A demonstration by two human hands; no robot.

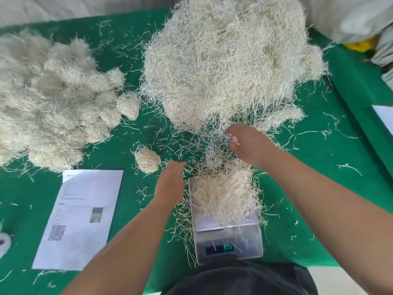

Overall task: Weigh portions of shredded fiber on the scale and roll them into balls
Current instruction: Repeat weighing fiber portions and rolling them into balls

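Note:
A silver scale (228, 237) stands at the table's near edge with a lit green display. A loose portion of pale shredded fiber (223, 192) lies heaped on its pan. Beyond it rises a big heap of loose fiber (229, 60). My right hand (248, 145) is above the far end of the scale and pinches a few strands that trail down toward the portion. My left hand (170, 182) hovers flat beside the scale's left edge, fingers straight, holding nothing. One rolled fiber ball (147, 159) sits just left of my left hand.
A pile of several rolled fiber balls (53, 103) fills the left of the green table (319, 199). A printed paper sheet (80, 218) lies near left. Stray strands are scattered all over. White bags (350, 15) stand at the far right.

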